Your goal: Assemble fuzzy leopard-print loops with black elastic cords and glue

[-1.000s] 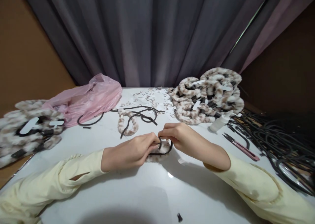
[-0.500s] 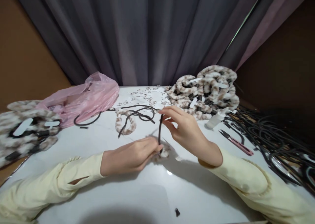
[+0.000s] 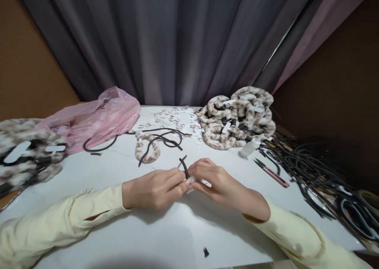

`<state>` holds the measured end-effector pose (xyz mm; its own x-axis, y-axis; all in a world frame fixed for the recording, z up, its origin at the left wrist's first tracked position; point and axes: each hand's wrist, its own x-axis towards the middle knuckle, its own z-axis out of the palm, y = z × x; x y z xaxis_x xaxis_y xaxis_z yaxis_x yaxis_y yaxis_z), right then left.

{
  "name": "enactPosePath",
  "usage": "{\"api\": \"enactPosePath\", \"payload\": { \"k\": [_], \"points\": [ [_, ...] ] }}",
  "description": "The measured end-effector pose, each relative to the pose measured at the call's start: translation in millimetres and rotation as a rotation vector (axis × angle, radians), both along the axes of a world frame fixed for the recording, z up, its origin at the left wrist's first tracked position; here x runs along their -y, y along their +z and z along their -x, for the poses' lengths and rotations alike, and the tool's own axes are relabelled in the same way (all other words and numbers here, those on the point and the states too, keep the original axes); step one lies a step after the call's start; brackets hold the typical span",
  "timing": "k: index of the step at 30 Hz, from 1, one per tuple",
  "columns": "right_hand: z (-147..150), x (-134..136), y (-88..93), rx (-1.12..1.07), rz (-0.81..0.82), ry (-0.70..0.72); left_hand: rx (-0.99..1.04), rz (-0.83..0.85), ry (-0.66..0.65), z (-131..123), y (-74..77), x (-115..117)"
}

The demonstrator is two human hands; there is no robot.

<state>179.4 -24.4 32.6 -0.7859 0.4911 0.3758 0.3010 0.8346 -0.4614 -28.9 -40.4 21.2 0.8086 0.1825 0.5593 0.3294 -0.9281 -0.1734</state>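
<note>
My left hand (image 3: 161, 188) and my right hand (image 3: 217, 182) meet over the middle of the white table (image 3: 166, 233). Between their fingertips is a small white fluffy piece (image 3: 192, 179), mostly covered by the fingers. A black cord (image 3: 184, 166) sticks up and curves away from that spot, its free end pointing upward. Left thumb and fingers are closed where the cord meets the fluff. The right fingers and thumb pinch the fluff from the other side. A brown-and-white fluffy loop (image 3: 154, 154) lies just beyond my hands, with loose black cord (image 3: 170, 142) across it.
Fluffy rings with white tags (image 3: 225, 137) are heaped at the back right, more (image 3: 56, 138) at the left by a pink plastic bag (image 3: 124, 111). Small metal rings (image 3: 162, 119) lie behind. A bottle (image 3: 250, 147), thread snips (image 3: 274, 172) and many black cords (image 3: 302, 162) are on the right.
My right hand has come down from the cord's upper end to the fluffy piece beside my left fingers. The cord's top is released and now curves freely. The view has shifted slightly.
</note>
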Motion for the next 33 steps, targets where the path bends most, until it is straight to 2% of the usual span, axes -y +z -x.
{"api": "enactPosePath", "payload": {
  "k": [4, 9, 16, 20, 24, 29, 33],
  "points": [
    [2.6, -1.9, -12.7, -0.139, -0.212, -0.03, 0.075, 0.046, 0.015, -1.3, 2.8, -0.9],
    [3.8, 0.9, -16.7, -0.12, -0.426, -0.098, 0.157, 0.165, 0.079, -6.8, 3.1, 3.3],
    [8.7, 2.5, -26.5, -0.057, -0.706, -0.145, 0.346, 0.16, 0.178, -13.2, -10.9, 6.8],
    [11.4, 2.8, -31.7, -0.053, -0.73, -0.177, 0.494, 0.235, 0.191, -13.6, -19.0, 4.9],
    [11.5, 2.0, -33.9, -0.065, -0.778, -0.166, 0.562, 0.324, 0.167, -14.0, -18.2, 5.4],
    [9.6, 0.1, -36.7, -0.054, -0.793, -0.178, 0.469, 0.35, 0.186, -15.5, -15.5, 8.6],
    [10.7, 0.7, -37.7, -0.044, -0.814, -0.173, 0.369, 0.215, 0.191, -12.9, -20.8, 7.1]
  ]
}}
